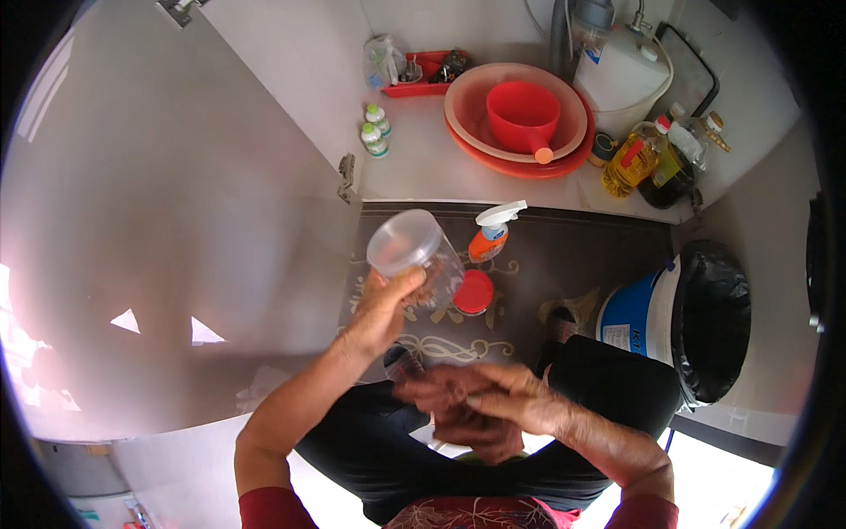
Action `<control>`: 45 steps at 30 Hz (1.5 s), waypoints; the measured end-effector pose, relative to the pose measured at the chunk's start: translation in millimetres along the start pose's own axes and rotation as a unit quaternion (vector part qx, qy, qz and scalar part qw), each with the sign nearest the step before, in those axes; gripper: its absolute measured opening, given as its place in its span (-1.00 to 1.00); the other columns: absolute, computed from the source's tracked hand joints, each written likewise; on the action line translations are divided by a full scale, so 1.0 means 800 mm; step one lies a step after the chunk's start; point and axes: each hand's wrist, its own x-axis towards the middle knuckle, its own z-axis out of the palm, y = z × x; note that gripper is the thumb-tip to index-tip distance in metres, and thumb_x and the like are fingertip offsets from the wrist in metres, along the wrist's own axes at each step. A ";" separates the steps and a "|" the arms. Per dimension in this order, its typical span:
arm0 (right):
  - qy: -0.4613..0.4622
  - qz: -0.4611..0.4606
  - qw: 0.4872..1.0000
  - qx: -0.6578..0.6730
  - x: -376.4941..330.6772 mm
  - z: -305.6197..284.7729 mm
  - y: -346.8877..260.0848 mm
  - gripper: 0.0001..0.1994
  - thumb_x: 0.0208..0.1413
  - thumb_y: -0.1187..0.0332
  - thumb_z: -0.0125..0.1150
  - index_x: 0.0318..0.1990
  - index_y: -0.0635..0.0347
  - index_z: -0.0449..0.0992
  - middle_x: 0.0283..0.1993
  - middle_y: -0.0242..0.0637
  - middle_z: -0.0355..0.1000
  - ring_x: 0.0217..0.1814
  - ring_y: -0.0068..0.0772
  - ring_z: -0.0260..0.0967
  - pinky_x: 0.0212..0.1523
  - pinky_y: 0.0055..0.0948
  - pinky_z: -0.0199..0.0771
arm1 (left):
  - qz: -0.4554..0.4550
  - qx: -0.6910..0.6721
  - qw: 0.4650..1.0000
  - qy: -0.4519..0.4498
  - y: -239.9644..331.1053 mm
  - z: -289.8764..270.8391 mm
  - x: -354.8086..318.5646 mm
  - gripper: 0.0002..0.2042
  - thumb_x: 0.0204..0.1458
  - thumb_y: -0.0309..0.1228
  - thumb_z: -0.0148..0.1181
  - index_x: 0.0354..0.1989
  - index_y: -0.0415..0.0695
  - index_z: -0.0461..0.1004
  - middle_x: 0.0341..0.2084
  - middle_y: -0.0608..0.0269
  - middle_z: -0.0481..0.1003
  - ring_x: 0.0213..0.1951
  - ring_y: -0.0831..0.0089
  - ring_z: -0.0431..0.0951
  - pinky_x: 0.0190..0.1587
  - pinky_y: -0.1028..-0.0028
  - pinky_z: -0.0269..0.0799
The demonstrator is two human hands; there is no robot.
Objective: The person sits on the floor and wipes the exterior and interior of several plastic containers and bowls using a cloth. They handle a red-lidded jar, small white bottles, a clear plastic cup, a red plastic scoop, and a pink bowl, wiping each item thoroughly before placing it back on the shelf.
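Observation:
My left hand (388, 304) is wrapped round a clear plastic jar (441, 275), which is tilted over the floor mat, its round whitish end facing up. Through the wall some brownish stuff shows, too unclear to name. Above my lap my right hand (520, 401) is closed on a reddish-brown, crumpled bundle (454, 406), blurred by motion; whether it is cloth or a bag I cannot tell. On the mat just beyond the jar are a round red lid (474, 293) and an orange spray bottle (490, 240) with a white trigger head.
An open cabinet ahead holds stacked basins (458, 110) with a red dipper (522, 115), a red tray (423, 72), two small bottles (374, 139), oil bottles (630, 163) and a white tank (621, 70). A bucket (634, 309) with a black bag stands right; a cabinet door (176, 220) hangs left.

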 end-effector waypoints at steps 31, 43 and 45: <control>0.184 0.107 0.961 0.174 0.023 -0.086 -0.049 -0.55 0.14 0.64 -0.03 0.21 0.26 0.21 0.15 -0.22 0.30 0.22 -0.41 0.20 0.23 -0.44 0.15 | 0.033 0.337 0.886 0.318 -0.055 -0.137 0.454 0.03 -0.49 0.10 0.47 0.14 -0.34 0.16 0.00 -0.18 0.21 0.10 0.09 0.20 0.09 0.21 0.26; 0.218 0.116 0.947 0.207 0.030 -0.102 -0.050 -0.52 0.12 0.62 0.02 0.23 0.26 0.19 0.15 -0.19 0.30 0.21 -0.37 0.22 0.22 -0.40 0.17 | 0.092 0.191 0.862 0.460 -0.045 -0.132 0.534 -0.05 -0.42 -0.29 0.56 0.18 -0.26 0.06 -0.09 -0.04 0.24 -0.46 0.47 0.44 -0.57 0.47 0.42; 0.210 0.114 0.953 0.189 0.029 -0.102 -0.053 -0.51 0.12 0.62 0.03 0.24 0.26 0.18 0.16 -0.18 0.29 0.22 -0.38 0.21 0.23 -0.39 0.16 | 0.110 0.173 0.873 0.443 -0.053 -0.139 0.532 -0.08 -0.35 -0.24 0.52 0.20 -0.24 0.06 -0.05 0.01 0.22 -0.37 0.44 0.44 -0.49 0.42 0.44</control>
